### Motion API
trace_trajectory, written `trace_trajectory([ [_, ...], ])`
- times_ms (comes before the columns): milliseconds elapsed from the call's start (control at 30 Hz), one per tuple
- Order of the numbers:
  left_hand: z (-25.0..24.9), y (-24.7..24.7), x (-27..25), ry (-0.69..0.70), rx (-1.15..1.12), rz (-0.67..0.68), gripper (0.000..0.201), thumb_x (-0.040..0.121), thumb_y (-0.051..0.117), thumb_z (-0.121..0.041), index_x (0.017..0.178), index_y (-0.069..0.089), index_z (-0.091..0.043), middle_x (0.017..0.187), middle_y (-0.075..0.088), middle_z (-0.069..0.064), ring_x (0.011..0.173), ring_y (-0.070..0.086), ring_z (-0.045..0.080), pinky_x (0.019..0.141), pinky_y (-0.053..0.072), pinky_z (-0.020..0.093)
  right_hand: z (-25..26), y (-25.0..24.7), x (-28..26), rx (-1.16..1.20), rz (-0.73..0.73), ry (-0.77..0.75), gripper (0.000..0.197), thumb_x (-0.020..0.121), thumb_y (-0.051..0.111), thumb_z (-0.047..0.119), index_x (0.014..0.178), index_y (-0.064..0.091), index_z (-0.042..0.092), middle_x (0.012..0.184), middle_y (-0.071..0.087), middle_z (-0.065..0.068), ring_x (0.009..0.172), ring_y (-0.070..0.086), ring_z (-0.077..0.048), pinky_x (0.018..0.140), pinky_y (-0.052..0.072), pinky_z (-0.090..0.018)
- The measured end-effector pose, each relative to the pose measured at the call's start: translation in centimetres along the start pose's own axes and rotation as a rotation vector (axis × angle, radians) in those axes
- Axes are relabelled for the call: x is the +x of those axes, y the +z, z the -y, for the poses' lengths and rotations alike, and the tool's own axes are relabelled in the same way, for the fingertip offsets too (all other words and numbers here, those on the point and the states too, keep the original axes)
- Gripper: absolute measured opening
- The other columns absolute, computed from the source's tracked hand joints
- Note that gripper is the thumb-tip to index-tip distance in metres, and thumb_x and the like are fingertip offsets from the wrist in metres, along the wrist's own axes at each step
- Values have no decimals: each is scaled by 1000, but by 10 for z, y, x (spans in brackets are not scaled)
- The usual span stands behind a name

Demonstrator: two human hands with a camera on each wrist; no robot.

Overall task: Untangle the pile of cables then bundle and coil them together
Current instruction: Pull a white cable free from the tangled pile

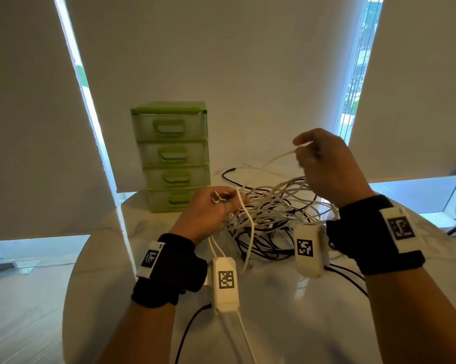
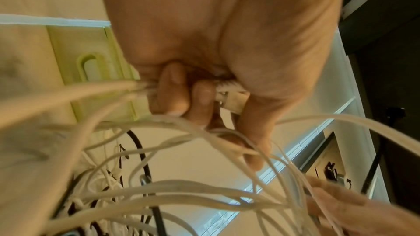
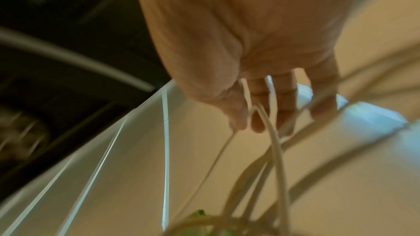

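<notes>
A tangled pile of white and black cables [image 1: 271, 214] lies in the middle of the round white table [image 1: 287, 311]. My left hand [image 1: 216, 206] hovers at the pile's left edge, its fingers curled round several white cable ends and a plug [image 2: 229, 96]. My right hand [image 1: 324, 166] is raised above the pile's right side and pinches a white cable [image 1: 282, 156] between thumb and fingers; the strand runs down into the tangle. In the right wrist view the white cable [image 3: 272, 137] hangs from the fingers [image 3: 259, 112]. More white loops [image 2: 181, 191] sag below the left hand.
A green plastic drawer unit [image 1: 171, 156] stands at the back left of the table, just behind my left hand. A loose black cable [image 1: 229, 172] trails toward it. White roller blinds cover the windows behind. Another black cable [image 1: 192, 321] runs off the front table edge.
</notes>
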State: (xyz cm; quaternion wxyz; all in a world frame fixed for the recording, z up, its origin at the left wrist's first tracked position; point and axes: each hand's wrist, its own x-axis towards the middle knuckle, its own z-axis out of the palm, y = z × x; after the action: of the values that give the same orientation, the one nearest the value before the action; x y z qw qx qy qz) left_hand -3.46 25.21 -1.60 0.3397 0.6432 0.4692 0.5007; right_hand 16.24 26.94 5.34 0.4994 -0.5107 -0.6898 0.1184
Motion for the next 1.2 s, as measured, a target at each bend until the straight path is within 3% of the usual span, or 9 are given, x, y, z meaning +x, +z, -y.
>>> trace_trajectory([
  [100,-1,3,0,48,21,6,11,90,66,-19,90,77,-20,73,73,-14,69,63,-5,62,42,7,15,0,-7,-443,141,-260,54,90,63,20,139,45,34,132,47,2,118,45,-15,106,35,-42],
  [233,-6,7,1,107,2,-48,13,90,66,-21,87,77,-14,68,70,-7,57,59,-4,57,41,6,23,16,-16,-483,396,-288,19,94,57,32,108,69,29,101,65,11,95,59,-12,99,43,-43],
  [400,1,0,1,2,164,84,13,87,68,-21,76,75,-21,67,69,-6,57,57,-3,60,42,18,14,1,1,148,-14,-159,15,92,60,16,84,72,15,64,63,6,56,57,-4,65,48,-22],
  [533,4,-2,0,-115,59,40,19,92,60,-17,81,75,-13,62,66,-6,44,48,-4,45,34,10,-7,-27,10,128,-143,6,19,89,62,22,72,69,23,65,68,4,63,62,-14,71,51,-31],
  [633,1,-6,-2,-162,-95,57,26,94,55,-17,78,76,-16,63,63,0,40,34,2,41,21,16,-14,-28,8,-154,-53,132,24,86,66,27,110,69,26,105,70,0,103,63,-23,95,47,-38],
  [767,-6,-5,-6,-117,-100,101,30,94,55,-14,75,77,-21,56,61,-6,43,28,5,42,19,17,14,-14,-8,-374,151,-189,72,85,69,26,146,33,38,148,39,6,136,34,-19,114,26,-47],
  [900,-12,-2,-8,-27,-147,145,26,93,57,-17,77,77,-20,60,60,6,46,27,11,48,14,27,20,22,-17,-443,389,-270,20,92,58,32,111,66,36,113,60,18,117,52,-10,111,27,-51],
  [1100,-8,-6,-7,-95,-34,219,23,95,55,-15,78,70,-13,57,60,-2,39,44,-1,42,29,12,-7,-5,6,17,-194,-81,15,88,65,30,95,76,22,75,66,10,82,65,-18,81,50,-32],
  [1200,-7,-3,-5,-118,-144,96,22,97,48,-7,85,66,-5,60,63,-1,37,47,-3,40,33,7,-9,-10,5,-13,-105,-69,12,88,65,28,91,76,22,70,65,10,76,63,-15,68,43,-24],
])
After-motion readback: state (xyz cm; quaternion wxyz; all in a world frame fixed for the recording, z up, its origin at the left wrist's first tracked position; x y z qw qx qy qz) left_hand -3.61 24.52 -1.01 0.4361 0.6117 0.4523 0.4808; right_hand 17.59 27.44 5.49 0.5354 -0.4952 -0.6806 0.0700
